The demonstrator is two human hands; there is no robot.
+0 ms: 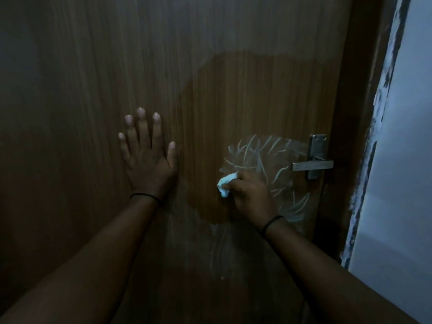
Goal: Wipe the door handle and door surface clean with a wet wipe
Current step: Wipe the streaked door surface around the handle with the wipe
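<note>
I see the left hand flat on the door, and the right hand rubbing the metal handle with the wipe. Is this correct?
Not quite. In the head view the right hand presses the wipe on the door surface, left of the handle, not touching it. The left hand is flat on the door.

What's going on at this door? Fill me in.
A person is wiping a wooden door. The right hand presses a bunched white wet wipe against the door, left of the metal handle. The left hand lies flat on the door, fingers spread. Whitish smear marks show between the wipe and the handle, and more lower down. The handle is not being touched right now.
</note>
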